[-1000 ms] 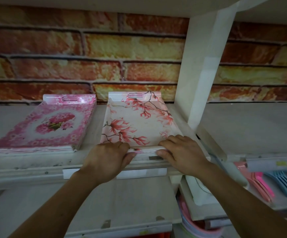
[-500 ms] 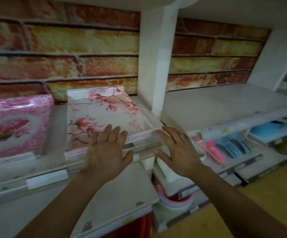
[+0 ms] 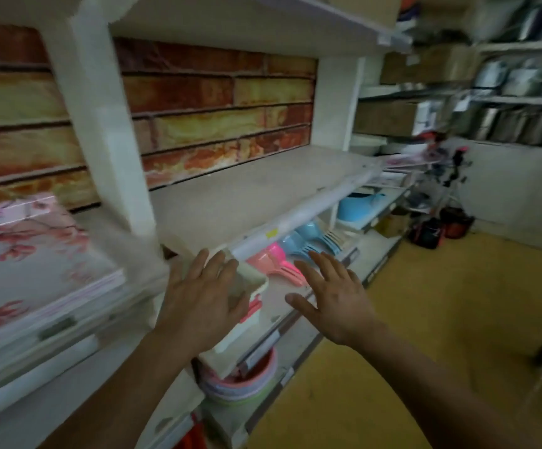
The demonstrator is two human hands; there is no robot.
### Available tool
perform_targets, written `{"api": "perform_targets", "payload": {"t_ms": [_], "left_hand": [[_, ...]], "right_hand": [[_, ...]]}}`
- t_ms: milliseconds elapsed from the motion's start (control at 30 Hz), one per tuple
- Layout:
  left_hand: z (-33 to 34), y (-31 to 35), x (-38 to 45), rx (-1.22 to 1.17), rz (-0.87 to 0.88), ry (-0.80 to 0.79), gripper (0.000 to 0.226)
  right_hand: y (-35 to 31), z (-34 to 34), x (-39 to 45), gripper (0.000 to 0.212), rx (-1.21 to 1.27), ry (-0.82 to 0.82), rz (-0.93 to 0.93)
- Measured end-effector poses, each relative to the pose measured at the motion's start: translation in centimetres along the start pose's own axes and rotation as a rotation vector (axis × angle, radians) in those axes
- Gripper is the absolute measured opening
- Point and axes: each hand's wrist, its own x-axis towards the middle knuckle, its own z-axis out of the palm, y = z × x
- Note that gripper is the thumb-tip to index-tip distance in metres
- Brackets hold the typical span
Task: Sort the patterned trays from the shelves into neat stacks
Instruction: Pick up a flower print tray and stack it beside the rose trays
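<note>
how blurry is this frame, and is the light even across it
Head view: motion blur smears the floral tray stack at left and the white post; left hand and right hand are sharper. Light is dim and flat, darkening toward the bottom corners; wide-angle bending tilts the shelves.

It was a shop, a housewares store by the look of it; white shelves point(image 3: 256, 189) ran along a brick-patterned wall point(image 3: 211, 102), with a yellow price sticker point(image 3: 272, 233) on one shelf edge; a stack of flowered trays point(image 3: 33, 270) lay in one bay; pink and blue plastic scoops point(image 3: 290, 251) lay below; boxed goods point(image 3: 425, 64) filled the far racks above a yellow floor point(image 3: 441, 303).
</note>
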Motion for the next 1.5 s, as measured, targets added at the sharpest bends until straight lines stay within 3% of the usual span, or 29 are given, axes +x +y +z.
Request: {"api": "perform_targets", "payload": {"t_ms": [200,367,667,967,1100,1267,1500], "left_hand": [[1.3,12.2,6.4,-0.029,0.129,-0.009,0.07],[2.0,22.9,11.0,-0.067,0.201,-0.049,0.084],[4.2,35.8,16.9,-0.077,0.393,-0.117,0.079],[7.5,43.9,24.2,-0.115,0.506,-0.171,0.086],[9.6,46.2,29.6,-0.152,0.53,-0.169,0.087],[11.7,47.8,36.9,-0.187,0.551,-0.192,0.068],[14.3,50.1,45.1,-0.191,0.554,-0.188,0.074]], "right_hand": [[11.8,-2.5,-3.7,0.086,-0.028,0.007,0.125],[21.5,-5.0,-6.6,0.072,-0.057,0.004,0.226],[33.4,-7.1,-11.6,0.073,-0.081,0.008,0.442],[41.9,-6.0,-10.6,0.069,-0.105,-0.029,0.572],[46.0,-5.8,-7.2,0.068,-0.144,-0.032,0.598],[51.0,-5.5,-1.7,0.068,-0.16,-0.039,0.603],[57.0,-4.2,4.1,0.069,-0.154,-0.048,0.607]]}}
